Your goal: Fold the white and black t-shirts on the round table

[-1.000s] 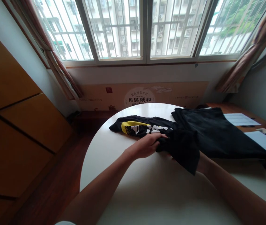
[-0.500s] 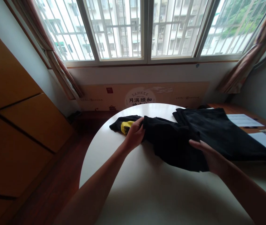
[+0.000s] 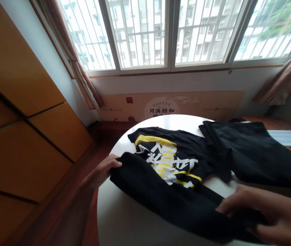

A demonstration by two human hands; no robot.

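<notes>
A black T-shirt (image 3: 202, 147) with a yellow and white print lies partly spread on the round white table (image 3: 120, 218). Its near part is folded over toward me, plain black side up. At the shirt's left edge, my left hand (image 3: 111, 165) pinches the cloth between thumb and fingers. My right hand (image 3: 268, 212), somewhat blurred, is at the near right end of the folded part, with black cloth between its thumb and fingers. Right of the shirt lies another black garment (image 3: 258, 153), folded flat.
Sheets of paper (image 3: 289, 137) lie on a brown wooden surface beyond the folded garment. A barred window (image 3: 140, 34) with curtains is ahead, over a printed panel (image 3: 202, 106). Wooden cabinet doors (image 3: 45, 136) stand at the left.
The T-shirt, bunched before, now lies wider with its print exposed and its near part drawn toward me. My left hand has moved left and down, my right hand right and down.
</notes>
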